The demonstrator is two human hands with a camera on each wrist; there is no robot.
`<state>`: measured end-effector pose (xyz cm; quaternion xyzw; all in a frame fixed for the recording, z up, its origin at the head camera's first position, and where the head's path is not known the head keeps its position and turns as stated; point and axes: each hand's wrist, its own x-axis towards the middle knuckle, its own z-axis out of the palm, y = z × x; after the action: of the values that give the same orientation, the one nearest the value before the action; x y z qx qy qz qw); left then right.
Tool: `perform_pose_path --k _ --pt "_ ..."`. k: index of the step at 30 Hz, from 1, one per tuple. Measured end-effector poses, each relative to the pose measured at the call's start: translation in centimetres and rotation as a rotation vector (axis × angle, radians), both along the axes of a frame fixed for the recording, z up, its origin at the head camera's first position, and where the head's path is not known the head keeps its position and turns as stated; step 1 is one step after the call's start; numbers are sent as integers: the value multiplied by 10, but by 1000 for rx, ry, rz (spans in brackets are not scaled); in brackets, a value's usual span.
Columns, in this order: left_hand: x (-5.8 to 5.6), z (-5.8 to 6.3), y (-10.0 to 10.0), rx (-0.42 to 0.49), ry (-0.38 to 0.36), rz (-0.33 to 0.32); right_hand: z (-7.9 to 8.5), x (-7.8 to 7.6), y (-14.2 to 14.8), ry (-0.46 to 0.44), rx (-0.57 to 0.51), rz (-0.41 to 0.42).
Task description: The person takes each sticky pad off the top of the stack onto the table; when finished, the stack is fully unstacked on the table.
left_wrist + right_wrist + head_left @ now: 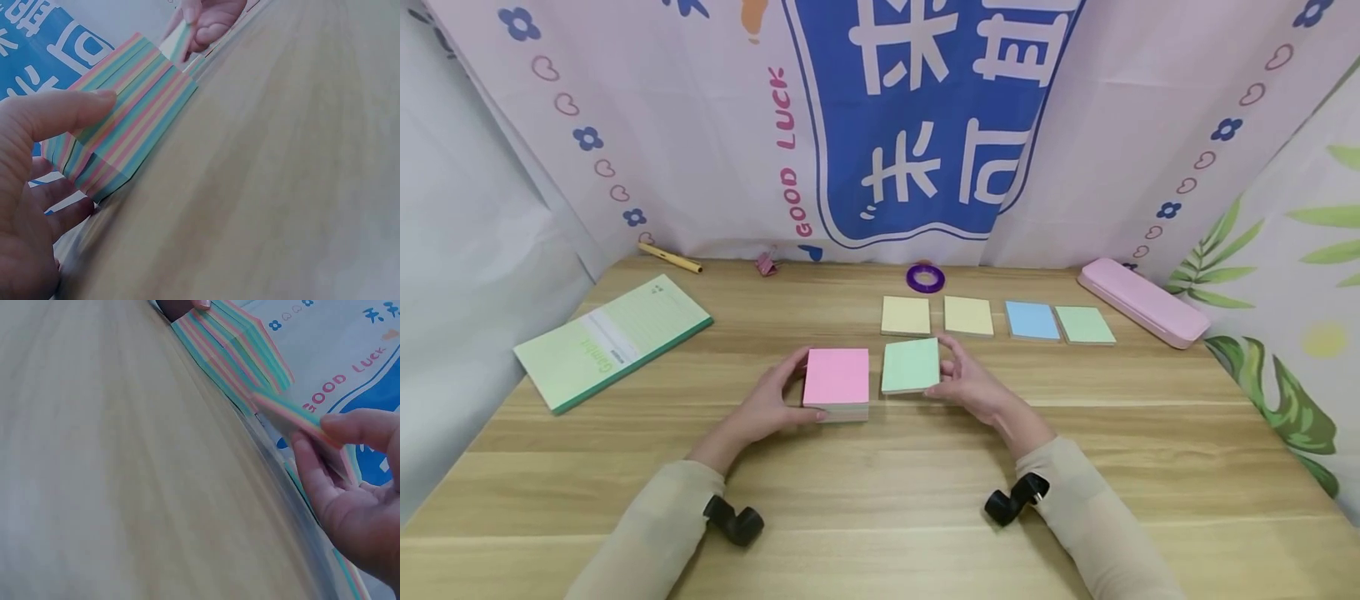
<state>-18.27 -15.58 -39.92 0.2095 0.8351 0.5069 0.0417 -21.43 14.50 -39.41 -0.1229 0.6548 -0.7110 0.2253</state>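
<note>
My left hand (766,407) holds a thick stack of sticky notes (837,377) with a pink top, its thumb on the near side and fingers at the left and back. In the left wrist view the sides of that stack (134,109) show many coloured layers. My right hand (976,388) pinches a thin pad of sticky notes (912,365) with a green top by its right edge. This pad (297,420) is tilted and raised off the table in the right wrist view, just right of the stack.
Behind the hands lie a yellow pad (905,316), another yellow pad (968,317), a blue pad (1032,320) and a green pad (1086,325). Purple tape (925,268), a binder clip (766,263), a yellow pen (670,257), a notebook (613,340) and a pink case (1142,302) lie around.
</note>
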Motion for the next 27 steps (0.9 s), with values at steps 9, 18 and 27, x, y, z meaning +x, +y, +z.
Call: perform_pose_path --k 9,18,27 --pt "-7 -13 -3 9 9 9 -8 -7 -2 18 106 -44" --pt "-5 -14 -2 14 37 14 8 -4 11 80 345 -25" --pt "-5 -14 -2 27 79 1 27 4 9 246 404 -2"
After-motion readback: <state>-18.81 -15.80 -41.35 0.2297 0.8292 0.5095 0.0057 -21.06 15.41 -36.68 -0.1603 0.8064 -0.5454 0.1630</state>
